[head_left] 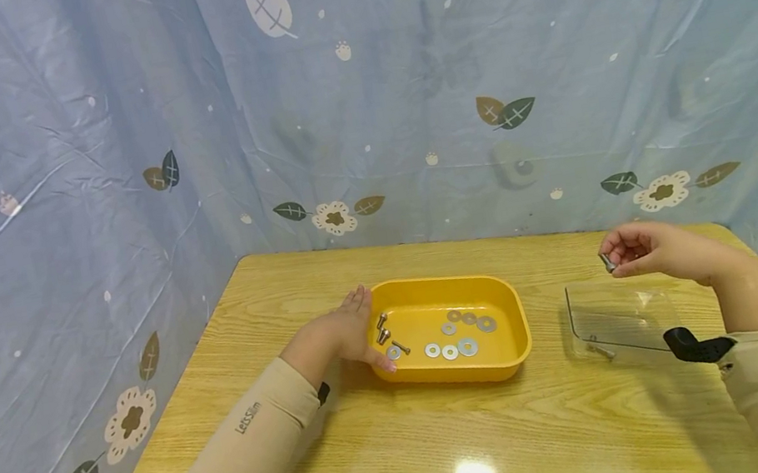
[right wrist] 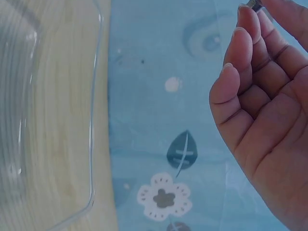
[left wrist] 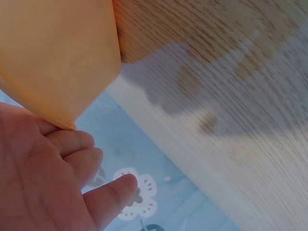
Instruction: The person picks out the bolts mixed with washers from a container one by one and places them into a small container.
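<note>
A yellow tray holds several washers on its right and middle floor, with several screws and one washer by its left end. My left hand rests on the tray's left end, thumb at the near rim; in the left wrist view the fingers touch the tray's edge. Above the far edge of a clear container, my right hand pinches a small screw between thumb and fingers. That screw shows only partly in the right wrist view. A screw lies in the clear container.
The wooden table extends in front of both containers, with a bright glare spot near its front. A blue patterned curtain hangs behind the table and along its left and right sides.
</note>
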`<state>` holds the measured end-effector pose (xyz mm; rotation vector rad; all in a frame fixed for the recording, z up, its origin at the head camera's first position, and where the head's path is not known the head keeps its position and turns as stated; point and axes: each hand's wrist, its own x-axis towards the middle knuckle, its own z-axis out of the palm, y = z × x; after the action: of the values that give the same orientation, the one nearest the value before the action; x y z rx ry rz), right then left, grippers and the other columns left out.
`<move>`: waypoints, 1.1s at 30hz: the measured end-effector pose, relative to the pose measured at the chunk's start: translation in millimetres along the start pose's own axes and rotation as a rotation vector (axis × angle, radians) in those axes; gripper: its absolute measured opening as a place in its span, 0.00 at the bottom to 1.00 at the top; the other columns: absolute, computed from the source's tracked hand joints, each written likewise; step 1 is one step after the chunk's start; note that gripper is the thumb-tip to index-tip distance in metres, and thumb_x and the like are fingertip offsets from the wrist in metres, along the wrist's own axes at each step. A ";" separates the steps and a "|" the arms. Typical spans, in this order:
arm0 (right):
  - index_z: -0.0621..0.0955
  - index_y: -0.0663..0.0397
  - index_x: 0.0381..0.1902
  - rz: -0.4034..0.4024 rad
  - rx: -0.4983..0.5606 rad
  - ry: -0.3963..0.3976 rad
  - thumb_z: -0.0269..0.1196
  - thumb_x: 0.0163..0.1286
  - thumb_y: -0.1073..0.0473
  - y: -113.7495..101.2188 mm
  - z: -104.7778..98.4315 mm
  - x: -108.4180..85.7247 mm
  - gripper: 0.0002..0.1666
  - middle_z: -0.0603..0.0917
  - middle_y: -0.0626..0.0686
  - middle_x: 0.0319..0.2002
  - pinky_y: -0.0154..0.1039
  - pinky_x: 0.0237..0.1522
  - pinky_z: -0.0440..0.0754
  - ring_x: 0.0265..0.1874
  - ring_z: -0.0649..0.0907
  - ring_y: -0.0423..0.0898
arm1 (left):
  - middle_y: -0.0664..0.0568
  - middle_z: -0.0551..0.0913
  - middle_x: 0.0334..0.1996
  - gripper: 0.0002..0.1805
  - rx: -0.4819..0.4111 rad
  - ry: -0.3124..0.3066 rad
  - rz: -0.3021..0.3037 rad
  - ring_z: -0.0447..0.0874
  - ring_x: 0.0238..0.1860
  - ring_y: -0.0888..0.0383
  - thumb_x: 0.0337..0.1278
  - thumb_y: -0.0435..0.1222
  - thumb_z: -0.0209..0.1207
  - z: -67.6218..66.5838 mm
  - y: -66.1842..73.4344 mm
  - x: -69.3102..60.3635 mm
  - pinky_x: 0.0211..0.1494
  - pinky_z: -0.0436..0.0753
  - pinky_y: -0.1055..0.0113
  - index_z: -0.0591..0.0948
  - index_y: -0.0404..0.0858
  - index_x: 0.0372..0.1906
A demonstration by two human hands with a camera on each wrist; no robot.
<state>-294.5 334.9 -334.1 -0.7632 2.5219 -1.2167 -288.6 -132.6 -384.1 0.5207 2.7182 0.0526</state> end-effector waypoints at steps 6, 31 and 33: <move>0.70 0.69 0.45 0.005 0.013 -0.007 0.59 0.64 0.64 10.7 -7.1 -6.6 0.16 0.75 0.57 0.35 0.35 0.37 0.79 0.33 0.79 0.46 | 0.40 0.32 0.71 0.78 -0.008 -0.006 0.000 0.31 0.71 0.47 0.15 0.75 0.57 0.1 -0.5 0.3 0.71 0.43 0.57 0.36 0.33 0.71; 0.70 0.66 0.43 0.137 0.062 -0.211 0.58 0.64 0.62 46.2 3.1 1.1 0.14 0.73 0.53 0.31 0.42 0.29 0.73 0.27 0.73 0.51 | 0.42 0.31 0.71 0.78 -0.022 -0.018 -0.016 0.30 0.71 0.49 0.14 0.75 0.56 0.4 -1.0 0.4 0.70 0.44 0.56 0.35 0.34 0.71; 0.70 0.66 0.43 0.137 0.071 -0.217 0.58 0.64 0.63 47.4 3.6 1.6 0.14 0.73 0.53 0.31 0.43 0.29 0.73 0.26 0.73 0.50 | 0.42 0.31 0.71 0.78 -0.027 -0.012 -0.012 0.30 0.71 0.48 0.14 0.75 0.56 0.8 -0.9 0.4 0.70 0.44 0.56 0.35 0.34 0.71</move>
<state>-311.0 356.2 -373.4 -0.6553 2.3023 -1.1077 -289.0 -133.3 -385.0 0.4958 2.7045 0.0824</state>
